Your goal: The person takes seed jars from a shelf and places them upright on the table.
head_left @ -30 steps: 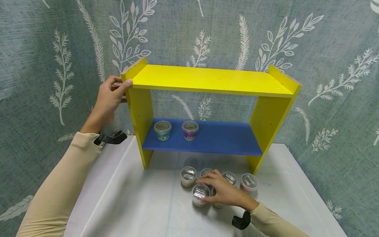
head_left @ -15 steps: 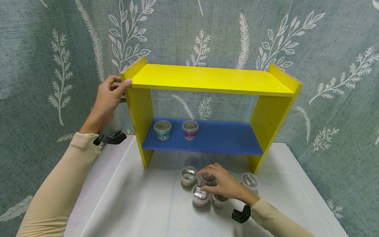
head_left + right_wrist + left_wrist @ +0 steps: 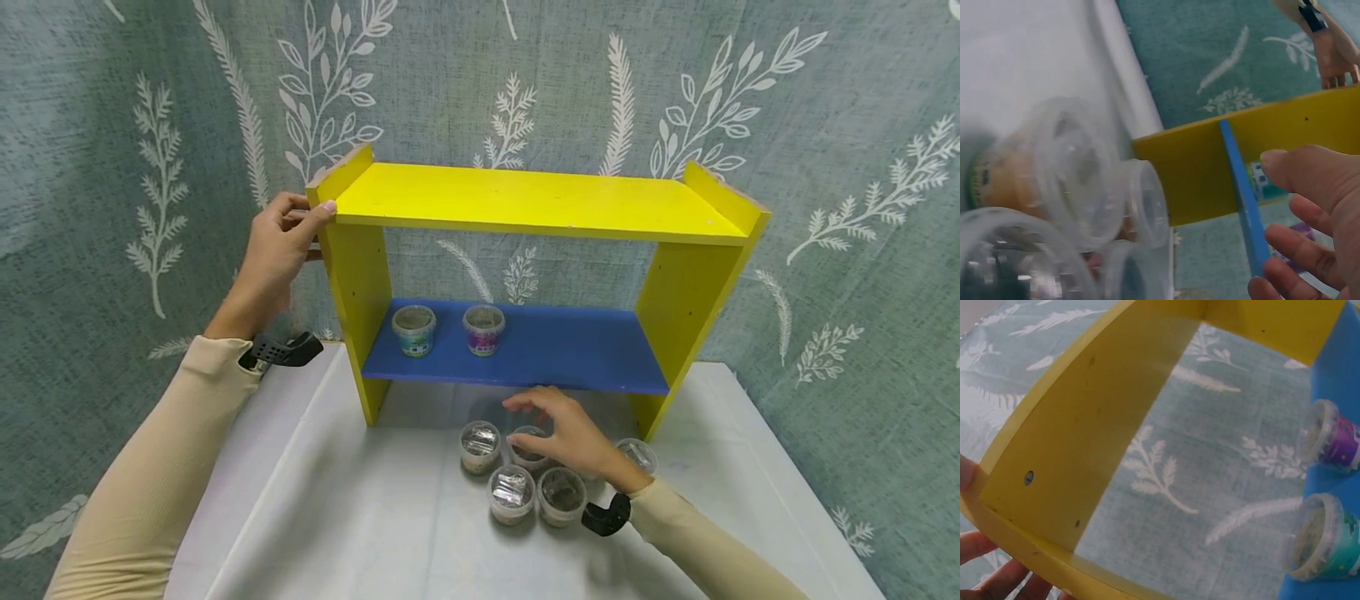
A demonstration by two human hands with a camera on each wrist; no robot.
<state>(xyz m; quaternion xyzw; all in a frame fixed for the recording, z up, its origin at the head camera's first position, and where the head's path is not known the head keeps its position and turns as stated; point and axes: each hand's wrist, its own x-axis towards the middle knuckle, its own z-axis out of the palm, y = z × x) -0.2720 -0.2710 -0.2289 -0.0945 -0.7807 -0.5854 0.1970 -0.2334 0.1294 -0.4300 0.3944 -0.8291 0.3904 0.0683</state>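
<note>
My left hand (image 3: 273, 237) grips the upper left side of a yellow shelf unit (image 3: 525, 196), thumb on the front edge and fingers behind. In the left wrist view its fingers (image 3: 1007, 581) show past the yellow panel. My right hand (image 3: 576, 437) hovers over the clear plastic tubs below the unit, fingers loosely bent, nothing held. Near it stand a tub with dark contents (image 3: 562, 497), a silver-topped tub (image 3: 512, 493) and another silver-topped tub (image 3: 480, 446). The hand partly covers a tub behind (image 3: 527, 454). A further tub (image 3: 639, 454) sits right of the wrist, partly hidden.
On the blue middle shelf (image 3: 570, 346), a teal-labelled tub (image 3: 414, 337) and a purple-labelled tub (image 3: 483, 337) stand upright, apart, toward the left. The unit stands on a white-covered table (image 3: 390, 517). Leaf-patterned curtain (image 3: 180, 125) hangs close behind and at both sides.
My right hand has risen from the front silver-topped tub and shifted away from me, toward the shelf, uncovering the tub with dark contents. My left hand keeps its hold on the unit.
</note>
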